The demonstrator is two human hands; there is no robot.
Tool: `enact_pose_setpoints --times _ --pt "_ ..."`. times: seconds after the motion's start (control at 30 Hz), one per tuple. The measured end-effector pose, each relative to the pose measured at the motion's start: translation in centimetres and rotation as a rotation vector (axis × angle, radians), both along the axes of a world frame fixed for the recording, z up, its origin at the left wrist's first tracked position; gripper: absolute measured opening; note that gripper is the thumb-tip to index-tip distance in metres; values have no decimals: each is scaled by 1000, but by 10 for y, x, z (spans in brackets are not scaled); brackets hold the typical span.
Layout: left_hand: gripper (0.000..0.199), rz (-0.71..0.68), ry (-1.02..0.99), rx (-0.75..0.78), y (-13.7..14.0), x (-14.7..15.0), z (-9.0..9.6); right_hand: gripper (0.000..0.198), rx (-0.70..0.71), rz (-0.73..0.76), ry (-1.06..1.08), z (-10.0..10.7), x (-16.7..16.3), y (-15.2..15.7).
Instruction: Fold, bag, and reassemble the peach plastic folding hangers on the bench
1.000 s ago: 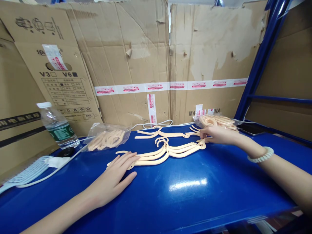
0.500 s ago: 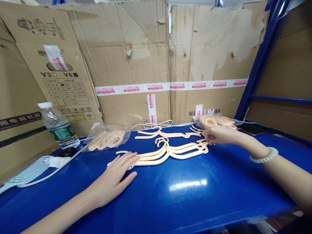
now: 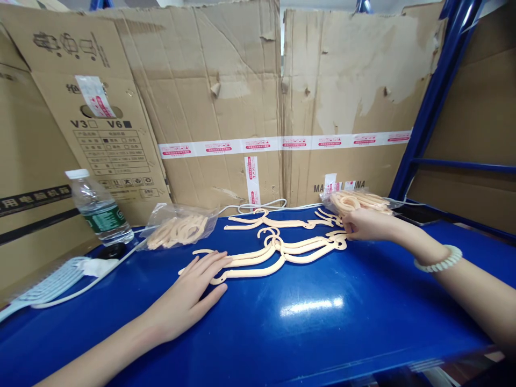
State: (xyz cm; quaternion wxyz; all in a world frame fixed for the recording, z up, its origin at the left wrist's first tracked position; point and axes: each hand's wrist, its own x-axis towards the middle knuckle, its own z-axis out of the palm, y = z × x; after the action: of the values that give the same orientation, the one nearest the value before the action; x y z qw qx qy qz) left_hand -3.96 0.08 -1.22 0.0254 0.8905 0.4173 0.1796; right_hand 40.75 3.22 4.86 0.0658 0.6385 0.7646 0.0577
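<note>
Several cream plastic clothes hangers [image 3: 258, 271] lie overlapped on the blue tabletop [image 3: 258, 333], hooks pointing away from me. My left hand [image 3: 203, 282] rests flat over their left ends, fingers stretched and thumb apart, hiding part of the arms. At the right ends, my right hand [image 3: 366, 224] has its fingers pinched together on a hanger tip; the fingertips are partly hidden. The nearest hanger sits a little to the right of the others in the pile. Behind the pile lies another hanger [image 3: 278, 222], with more cream pieces [image 3: 324, 217] near my right hand.
Clear bags of cream pieces lie at the back left [image 3: 179, 231] and back right [image 3: 358, 200]. On the left are a water bottle [image 3: 100, 212], a pale blue hairbrush [image 3: 52, 282] and a white cable [image 3: 88, 290]. Cardboard sheets [image 3: 217, 107] and a blue frame [image 3: 427, 102] bound the table.
The nearest hanger has slid slightly right and toward me, apart from the pile. My right hand has shifted slightly right; my left hand stays nearly in place.
</note>
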Motion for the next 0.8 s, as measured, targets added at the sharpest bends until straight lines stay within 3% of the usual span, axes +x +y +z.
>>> enact_pose_setpoints --times 0.23,0.5,0.67,0.8 --pt "26 28 -107 96 5 1 7 12 2 -7 -2 1 -3 -3" --pt "22 79 -119 120 6 0 8 13 31 6 24 -2 -2 -2" --pt "14 57 -112 140 1 3 10 8 43 54 98 6 5 -6" --pt "10 11 -114 163 -5 9 11 18 126 130 175 12 5 -3"
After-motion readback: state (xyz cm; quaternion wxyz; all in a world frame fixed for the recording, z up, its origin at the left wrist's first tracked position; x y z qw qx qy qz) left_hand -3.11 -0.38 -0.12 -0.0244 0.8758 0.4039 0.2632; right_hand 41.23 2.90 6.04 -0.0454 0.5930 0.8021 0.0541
